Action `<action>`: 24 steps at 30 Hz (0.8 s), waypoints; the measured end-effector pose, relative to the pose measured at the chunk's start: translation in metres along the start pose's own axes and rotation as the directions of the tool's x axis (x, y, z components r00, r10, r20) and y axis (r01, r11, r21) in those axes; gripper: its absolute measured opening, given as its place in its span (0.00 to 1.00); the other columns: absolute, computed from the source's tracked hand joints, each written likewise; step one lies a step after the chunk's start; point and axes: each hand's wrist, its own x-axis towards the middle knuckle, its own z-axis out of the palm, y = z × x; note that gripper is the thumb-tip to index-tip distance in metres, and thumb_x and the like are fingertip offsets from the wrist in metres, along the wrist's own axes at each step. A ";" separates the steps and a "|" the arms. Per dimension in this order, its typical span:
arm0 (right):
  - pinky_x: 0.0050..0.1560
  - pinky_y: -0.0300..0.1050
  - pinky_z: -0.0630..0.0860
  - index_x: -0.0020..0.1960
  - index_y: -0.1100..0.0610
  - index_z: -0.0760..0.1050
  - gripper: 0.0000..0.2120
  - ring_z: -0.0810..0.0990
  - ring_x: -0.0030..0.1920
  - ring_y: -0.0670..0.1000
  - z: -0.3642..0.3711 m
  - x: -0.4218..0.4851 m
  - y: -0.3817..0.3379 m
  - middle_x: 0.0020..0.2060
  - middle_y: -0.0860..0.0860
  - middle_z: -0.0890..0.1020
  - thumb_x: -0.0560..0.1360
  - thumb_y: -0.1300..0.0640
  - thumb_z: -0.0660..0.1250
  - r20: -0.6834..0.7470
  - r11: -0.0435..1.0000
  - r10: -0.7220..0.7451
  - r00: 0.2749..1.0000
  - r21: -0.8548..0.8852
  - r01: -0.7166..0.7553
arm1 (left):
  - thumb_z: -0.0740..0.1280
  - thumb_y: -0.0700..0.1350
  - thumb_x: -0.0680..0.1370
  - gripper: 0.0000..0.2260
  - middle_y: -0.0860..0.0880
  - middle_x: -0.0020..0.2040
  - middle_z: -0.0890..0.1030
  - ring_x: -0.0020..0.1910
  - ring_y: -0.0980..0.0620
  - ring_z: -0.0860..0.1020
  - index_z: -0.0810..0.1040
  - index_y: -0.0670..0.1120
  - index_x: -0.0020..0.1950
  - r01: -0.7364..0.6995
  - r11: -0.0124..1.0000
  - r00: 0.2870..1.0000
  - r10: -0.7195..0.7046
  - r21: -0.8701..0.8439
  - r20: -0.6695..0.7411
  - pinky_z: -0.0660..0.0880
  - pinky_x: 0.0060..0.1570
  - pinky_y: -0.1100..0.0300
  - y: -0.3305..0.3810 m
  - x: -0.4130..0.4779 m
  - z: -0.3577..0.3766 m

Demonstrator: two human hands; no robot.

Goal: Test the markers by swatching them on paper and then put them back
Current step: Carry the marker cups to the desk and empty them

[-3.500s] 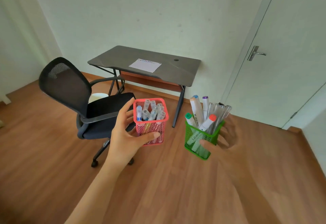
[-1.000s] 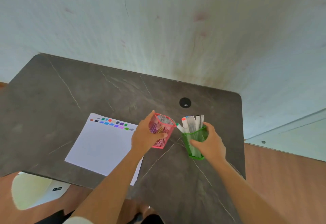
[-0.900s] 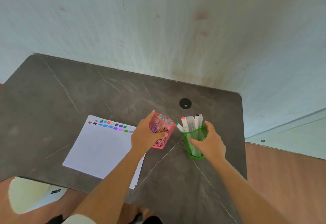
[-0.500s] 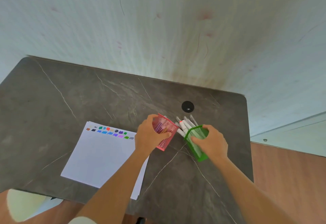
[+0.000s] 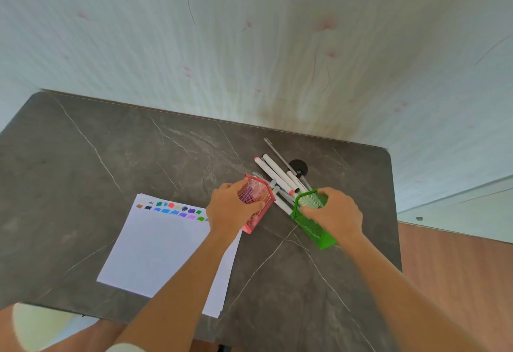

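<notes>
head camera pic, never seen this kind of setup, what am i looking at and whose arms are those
There is no robot here. The picture comes from a wide-angle camera worn on a person's head, looking down, so the two bare arms are the wearer's own. Below is a dark marble-patterned desk against a pale wall. The left hand grips a red mesh pen cup, and the right hand grips a green mesh pen cup. Both cups are tipped away from the person, and markers have spilled out onto the desk. To the left lies a stack of white paper with small colour swatches along its far edge.
</notes>
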 end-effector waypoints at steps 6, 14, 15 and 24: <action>0.45 0.45 0.73 0.61 0.47 0.74 0.28 0.78 0.53 0.51 -0.012 -0.005 -0.001 0.53 0.47 0.80 0.64 0.39 0.72 0.009 0.999 0.003 1.000 -0.032 -0.003 | 0.66 0.70 0.68 0.34 0.50 0.62 0.76 0.59 0.49 0.74 0.68 0.57 0.70 0.062 0.996 0.998 -0.060 0.059 -0.035 0.76 0.54 0.52 -0.004 -0.001 -0.010; 0.43 0.43 0.72 0.59 0.47 0.75 0.25 0.77 0.49 0.50 -0.031 -0.013 0.002 0.51 0.47 0.80 0.65 0.40 0.72 0.011 0.997 -0.017 1.000 -0.069 0.018 | 0.65 0.70 0.68 0.34 0.50 0.60 0.77 0.58 0.49 0.74 0.68 0.57 0.70 0.164 0.982 0.982 -0.154 0.093 -0.109 0.76 0.51 0.52 -0.007 -0.004 -0.027; 0.43 0.43 0.72 0.59 0.48 0.75 0.25 0.77 0.49 0.50 -0.034 -0.013 0.002 0.51 0.47 0.80 0.65 0.39 0.72 0.011 0.997 -0.024 1.000 -0.079 0.025 | 0.65 0.70 0.68 0.33 0.50 0.60 0.77 0.57 0.49 0.75 0.68 0.57 0.70 0.163 0.979 0.983 -0.150 0.120 -0.111 0.76 0.51 0.53 -0.006 -0.004 -0.029; 0.42 0.43 0.71 0.56 0.47 0.76 0.23 0.76 0.44 0.50 -0.058 -0.016 -0.003 0.45 0.46 0.78 0.64 0.41 0.72 0.026 0.989 -0.072 0.997 -0.127 0.075 | 0.66 0.69 0.68 0.28 0.51 0.54 0.79 0.52 0.49 0.77 0.74 0.58 0.64 0.049 0.939 0.997 -0.023 0.340 -0.079 0.74 0.45 0.56 0.019 -0.002 -0.057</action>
